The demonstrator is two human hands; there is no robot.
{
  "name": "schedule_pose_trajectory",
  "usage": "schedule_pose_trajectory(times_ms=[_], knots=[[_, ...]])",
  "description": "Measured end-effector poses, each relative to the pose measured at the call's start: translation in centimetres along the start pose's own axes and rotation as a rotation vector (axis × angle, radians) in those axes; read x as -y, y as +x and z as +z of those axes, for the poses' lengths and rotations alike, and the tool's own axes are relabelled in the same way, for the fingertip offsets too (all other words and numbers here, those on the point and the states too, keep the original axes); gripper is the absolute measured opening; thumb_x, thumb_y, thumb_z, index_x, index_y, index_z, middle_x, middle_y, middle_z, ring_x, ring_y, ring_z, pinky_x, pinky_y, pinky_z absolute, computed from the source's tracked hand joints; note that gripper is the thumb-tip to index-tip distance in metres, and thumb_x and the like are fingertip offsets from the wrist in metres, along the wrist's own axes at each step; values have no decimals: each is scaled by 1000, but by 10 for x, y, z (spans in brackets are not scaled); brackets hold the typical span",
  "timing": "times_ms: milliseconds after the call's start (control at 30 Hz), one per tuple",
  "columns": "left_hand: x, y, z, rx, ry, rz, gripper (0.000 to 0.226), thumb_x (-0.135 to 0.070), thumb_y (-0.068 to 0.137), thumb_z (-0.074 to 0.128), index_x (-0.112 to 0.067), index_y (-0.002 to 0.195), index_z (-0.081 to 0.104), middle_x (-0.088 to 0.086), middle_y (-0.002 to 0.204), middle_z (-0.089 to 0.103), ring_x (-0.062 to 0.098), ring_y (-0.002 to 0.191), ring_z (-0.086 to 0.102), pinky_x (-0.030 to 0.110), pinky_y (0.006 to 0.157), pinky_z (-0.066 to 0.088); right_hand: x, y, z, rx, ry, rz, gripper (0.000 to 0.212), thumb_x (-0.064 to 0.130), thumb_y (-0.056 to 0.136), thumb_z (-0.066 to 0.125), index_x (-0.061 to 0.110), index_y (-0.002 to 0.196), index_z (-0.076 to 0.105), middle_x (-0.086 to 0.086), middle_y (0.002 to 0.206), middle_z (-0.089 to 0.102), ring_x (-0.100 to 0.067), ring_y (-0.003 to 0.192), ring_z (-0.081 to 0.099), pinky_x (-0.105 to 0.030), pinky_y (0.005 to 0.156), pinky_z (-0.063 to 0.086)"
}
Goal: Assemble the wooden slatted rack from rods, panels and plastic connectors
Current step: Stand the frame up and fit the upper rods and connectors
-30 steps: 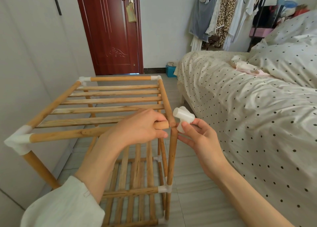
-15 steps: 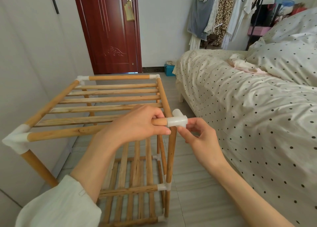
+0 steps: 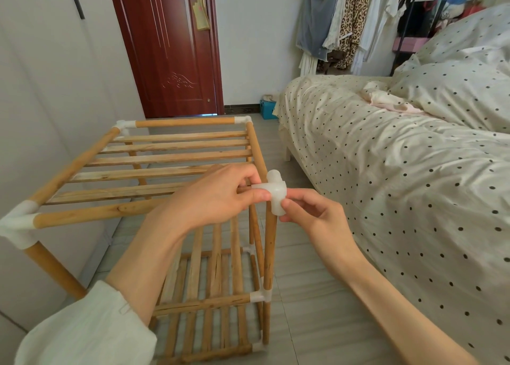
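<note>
The wooden slatted rack (image 3: 171, 157) stands on the floor between the wall and the bed, with white plastic connectors at its corners. A white plastic connector (image 3: 274, 192) sits at the near right top corner, over the end of the front rod (image 3: 110, 210) and above the upright rod (image 3: 269, 254). My left hand (image 3: 218, 196) grips the front rod's right end, thumb against the connector. My right hand (image 3: 311, 215) pinches the connector from the right and below. Lower slatted shelves (image 3: 209, 295) show beneath.
A bed with a dotted cover (image 3: 386, 171) runs along the right, close to the rack. A white wall (image 3: 41, 88) borders the left. A dark red door (image 3: 171, 47) is shut at the back, with clothes (image 3: 345, 19) hanging beside it. Tiled floor (image 3: 309, 309) lies between rack and bed.
My right hand brought the connector from free in the air onto the front rod's end, then turned it so one socket points down over the upright rod.
</note>
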State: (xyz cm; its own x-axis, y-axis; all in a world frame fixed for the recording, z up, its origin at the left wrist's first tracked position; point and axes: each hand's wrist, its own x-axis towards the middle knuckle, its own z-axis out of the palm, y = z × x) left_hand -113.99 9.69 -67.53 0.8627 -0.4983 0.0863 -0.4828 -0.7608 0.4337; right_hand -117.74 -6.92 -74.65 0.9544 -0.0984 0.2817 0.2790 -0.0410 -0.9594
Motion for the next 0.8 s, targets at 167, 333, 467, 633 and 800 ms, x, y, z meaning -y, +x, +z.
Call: schedule_pose_trajectory(times_ms=[167, 333, 467, 633, 800], knots=[[0, 1, 1, 22, 33, 23, 13, -41, 92, 52, -27, 92, 54, -7, 80, 63, 10, 78, 60, 28, 71, 47, -12, 7, 2, 62, 30, 124, 27, 17, 98, 44, 20, 108, 69, 3, 109, 70, -11, 108, 62, -37, 100, 45], [12, -6, -5, 24, -54, 65, 12, -38, 90, 54, -27, 86, 56, -3, 81, 68, 13, 78, 63, 36, 76, 51, -15, 6, 6, 286, 147, 312, 31, 23, 100, 40, 12, 115, 65, -6, 113, 69, -15, 113, 61, -41, 108, 38], [35, -31, -5, -107, -60, 151, 35, -61, 81, 43, -30, 74, 56, -6, 64, 60, 9, 57, 52, 36, 59, 42, -12, 1, 16, 455, 271, 425, 33, 12, 99, 41, 10, 128, 56, -5, 124, 63, -12, 118, 57, -29, 104, 41], [80, -58, -7, -464, 57, 103, 50, -58, 82, 34, -22, 49, 41, -6, 45, 40, 15, 46, 39, 29, 48, 27, -8, -13, 59, 621, 156, 368, 41, 5, 99, 41, 13, 139, 44, 4, 136, 52, -7, 123, 51, -25, 105, 41], [115, -81, -22, -528, 82, 34, 39, -48, 83, 32, -30, 48, 31, -11, 45, 31, 12, 50, 39, 27, 53, 26, -9, -8, 92, 385, -384, -107, 34, 8, 96, 49, 14, 129, 56, 1, 118, 65, -7, 108, 60, -27, 99, 46]])
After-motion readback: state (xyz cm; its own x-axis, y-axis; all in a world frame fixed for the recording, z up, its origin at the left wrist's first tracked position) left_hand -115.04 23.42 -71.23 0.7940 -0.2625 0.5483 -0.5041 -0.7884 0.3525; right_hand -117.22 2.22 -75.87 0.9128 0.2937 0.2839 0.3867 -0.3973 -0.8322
